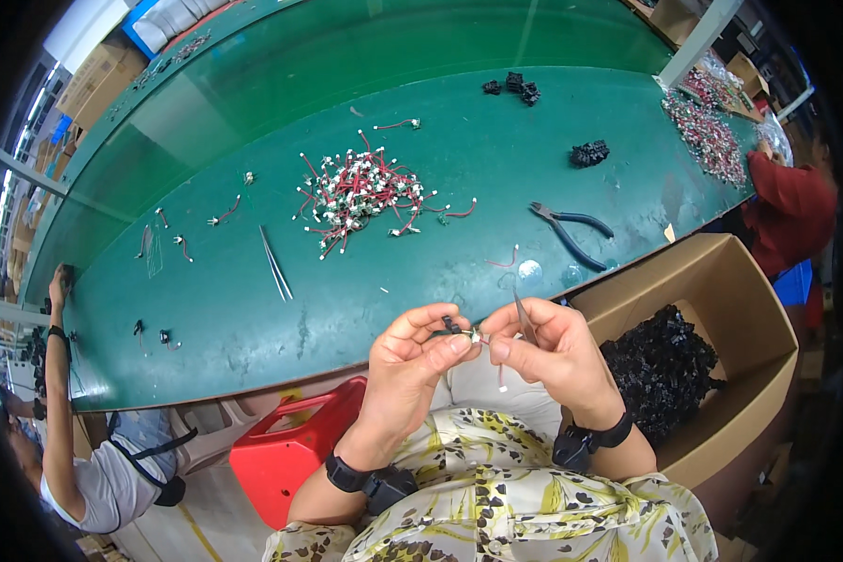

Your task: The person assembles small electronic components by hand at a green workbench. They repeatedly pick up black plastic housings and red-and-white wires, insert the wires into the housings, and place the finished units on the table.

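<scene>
My left hand [409,361] pinches a small black plastic part [451,325] between thumb and fingertips. Against it, my right hand [560,354] pinches a small white connector [477,335], whose short red wire hangs below the fingers with a white plug [502,388] at its end. A pair of tweezers [524,317] is also held in my right hand, its tip pointing up and away. Both hands meet just off the near edge of the green table [347,314]. Fingers partly hide where the black part and the connector meet.
Beyond my hands lies a pile of red-wired connectors [361,192]. Tweezers [273,262] and cutting pliers [576,232] rest on the table. A cardboard box [754,361] of black parts [660,370] stands at right, a red stool [295,450] at left. Co-workers sit on both sides.
</scene>
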Tool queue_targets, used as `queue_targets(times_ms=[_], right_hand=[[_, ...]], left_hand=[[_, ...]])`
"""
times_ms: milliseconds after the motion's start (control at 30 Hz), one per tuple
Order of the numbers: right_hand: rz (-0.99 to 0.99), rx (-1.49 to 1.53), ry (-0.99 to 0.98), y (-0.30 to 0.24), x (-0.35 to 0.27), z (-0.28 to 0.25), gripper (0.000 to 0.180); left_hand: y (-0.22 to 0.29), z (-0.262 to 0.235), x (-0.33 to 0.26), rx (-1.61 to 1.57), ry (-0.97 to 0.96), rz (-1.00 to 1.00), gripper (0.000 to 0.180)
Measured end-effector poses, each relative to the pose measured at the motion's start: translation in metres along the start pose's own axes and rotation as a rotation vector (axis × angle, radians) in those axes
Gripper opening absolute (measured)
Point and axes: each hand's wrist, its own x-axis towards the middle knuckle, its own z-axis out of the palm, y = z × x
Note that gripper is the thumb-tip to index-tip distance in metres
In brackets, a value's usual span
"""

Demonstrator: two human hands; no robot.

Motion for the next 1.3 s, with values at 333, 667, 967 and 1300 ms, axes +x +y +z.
queue_targets(times_ms=[333, 667, 967, 1300], right_hand=[[-0.334, -0.633, 0.173, 0.000, 0.002, 0.000, 0.022], [-0.959, -1.046, 0.082, -0.010, 0.015, -0.017, 0.035], [-0.968, -1.206, -0.013, -0.011, 0.010, -0.023, 0.032], [-0.881, -1.269, -0.131, -0.025, 0.005, -0.022, 0.033]], left_hand=[[-0.006, -0.002, 0.010, 0.151, -0.028, 0.045, 0.039], [-0.002, -0.007, 0.015, -0.174, -0.238, -0.172, 0.041], [-0.005, -0.005, 0.011, 0.035, -0.180, -0.113, 0.041], [0.001, -0.003, 0.012, 0.313, -0.231, -0.016, 0.037]])
